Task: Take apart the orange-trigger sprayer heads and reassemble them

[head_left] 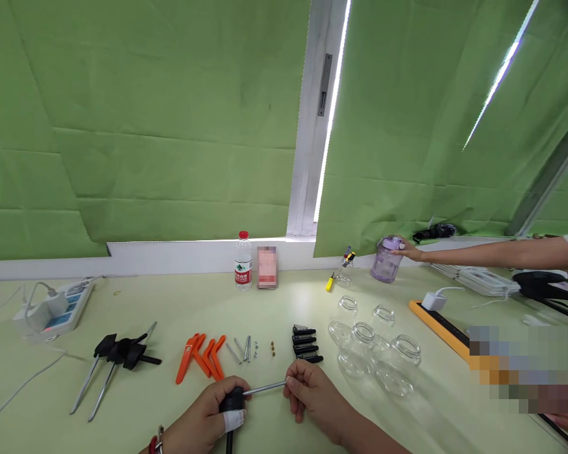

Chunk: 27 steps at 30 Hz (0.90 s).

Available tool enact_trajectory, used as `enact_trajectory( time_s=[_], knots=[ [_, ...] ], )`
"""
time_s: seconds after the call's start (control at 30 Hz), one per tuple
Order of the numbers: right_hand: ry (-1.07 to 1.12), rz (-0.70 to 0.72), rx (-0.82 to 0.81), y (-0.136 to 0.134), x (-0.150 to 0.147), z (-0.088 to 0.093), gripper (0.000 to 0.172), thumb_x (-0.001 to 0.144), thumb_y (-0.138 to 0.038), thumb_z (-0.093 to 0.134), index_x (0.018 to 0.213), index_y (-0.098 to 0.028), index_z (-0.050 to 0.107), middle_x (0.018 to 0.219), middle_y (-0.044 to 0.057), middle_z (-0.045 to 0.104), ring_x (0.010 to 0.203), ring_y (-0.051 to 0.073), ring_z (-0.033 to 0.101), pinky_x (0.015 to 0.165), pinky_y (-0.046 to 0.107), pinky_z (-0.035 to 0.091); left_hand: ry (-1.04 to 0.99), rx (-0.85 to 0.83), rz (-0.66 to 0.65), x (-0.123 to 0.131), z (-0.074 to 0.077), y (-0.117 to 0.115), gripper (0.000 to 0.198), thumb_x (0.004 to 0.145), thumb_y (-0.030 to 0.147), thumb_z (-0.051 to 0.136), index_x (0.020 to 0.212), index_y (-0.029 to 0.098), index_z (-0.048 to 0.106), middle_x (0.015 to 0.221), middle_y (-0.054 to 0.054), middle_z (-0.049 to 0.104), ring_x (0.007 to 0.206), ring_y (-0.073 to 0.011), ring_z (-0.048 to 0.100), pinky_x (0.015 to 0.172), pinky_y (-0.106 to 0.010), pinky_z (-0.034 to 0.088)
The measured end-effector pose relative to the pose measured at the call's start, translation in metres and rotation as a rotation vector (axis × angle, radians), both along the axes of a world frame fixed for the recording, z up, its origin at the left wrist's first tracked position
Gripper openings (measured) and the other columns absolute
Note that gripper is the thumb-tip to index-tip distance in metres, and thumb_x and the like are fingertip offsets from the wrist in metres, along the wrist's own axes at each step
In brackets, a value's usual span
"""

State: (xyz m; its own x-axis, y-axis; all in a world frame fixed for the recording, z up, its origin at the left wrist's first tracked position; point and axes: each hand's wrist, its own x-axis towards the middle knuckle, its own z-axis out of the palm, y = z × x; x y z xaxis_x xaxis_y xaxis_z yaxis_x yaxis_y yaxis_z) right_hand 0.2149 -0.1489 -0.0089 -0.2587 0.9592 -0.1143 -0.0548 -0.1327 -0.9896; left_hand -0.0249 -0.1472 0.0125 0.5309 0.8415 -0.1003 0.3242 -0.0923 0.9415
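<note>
Near the front of the table, my left hand (208,411) is closed round a black plastic part (232,400), with a white wrap on one digit. A thin metal rod (265,388) sticks out of that part toward the right. My right hand (318,398) pinches the rod's far end between thumb and fingers. Behind my hands lie several orange plastic levers (185,360), a few screws (247,348), small nuts (272,348) and black pieces with springs (307,345). To the left rests a black plastic assembly (123,350) with metal rods.
Several clear glass jars (400,366) stand at right. Another person's hand (408,251) holds a purple bottle (387,260). Screwdrivers (330,282), a water bottle (243,261) and a pink box (267,268) are at the back. Power strips (71,308) lie on both sides.
</note>
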Motion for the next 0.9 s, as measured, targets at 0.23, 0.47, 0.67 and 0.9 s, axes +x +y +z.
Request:
enact_trajectory(
  time_s=[0.23,0.47,0.67,0.9],
  knots=[
    [-0.091,-0.007,-0.016,0.002,0.001,-0.0091,0.048,0.08,-0.061,0.045,0.068,-0.015,0.051,0.05,-0.002,0.053,0.04,0.008,0.048,0.043,0.021,0.037,-0.005,-0.007,-0.002,0.0011,0.0025,0.0004,0.026,0.075,0.033,0.059,0.097,0.019,0.058,0.081,0.001,0.05,0.079,-0.0157,0.043,0.073,-0.026,0.037],
    [0.001,0.015,0.014,0.0008,0.0014,-0.006,0.04,0.072,-0.055,0.061,0.075,-0.017,0.048,0.065,-0.002,0.058,0.047,0.009,0.05,0.045,0.022,0.041,0.008,-0.019,0.0,0.0012,0.0045,0.0,0.025,0.075,0.032,0.059,0.096,0.018,0.059,0.082,0.001,0.05,0.079,-0.016,0.043,0.073,-0.026,0.037],
    [-0.094,0.02,-0.004,0.003,0.0025,-0.0052,0.043,0.081,-0.057,0.047,0.071,-0.016,0.05,0.051,-0.003,0.054,0.041,0.008,0.049,0.045,0.022,0.037,0.006,-0.028,0.0,0.0022,0.0083,-0.0016,0.026,0.074,0.031,0.059,0.097,0.018,0.058,0.085,0.0,0.052,0.082,-0.0172,0.045,0.075,-0.027,0.037],
    [-0.067,0.014,0.0,0.0022,0.0019,-0.0069,0.04,0.076,-0.057,0.054,0.072,-0.017,0.049,0.056,-0.003,0.056,0.042,0.008,0.049,0.045,0.022,0.038,0.001,-0.042,0.005,0.0027,0.0052,0.0008,0.027,0.074,0.032,0.059,0.097,0.019,0.058,0.083,0.001,0.051,0.079,-0.016,0.044,0.073,-0.026,0.037]
  ],
)
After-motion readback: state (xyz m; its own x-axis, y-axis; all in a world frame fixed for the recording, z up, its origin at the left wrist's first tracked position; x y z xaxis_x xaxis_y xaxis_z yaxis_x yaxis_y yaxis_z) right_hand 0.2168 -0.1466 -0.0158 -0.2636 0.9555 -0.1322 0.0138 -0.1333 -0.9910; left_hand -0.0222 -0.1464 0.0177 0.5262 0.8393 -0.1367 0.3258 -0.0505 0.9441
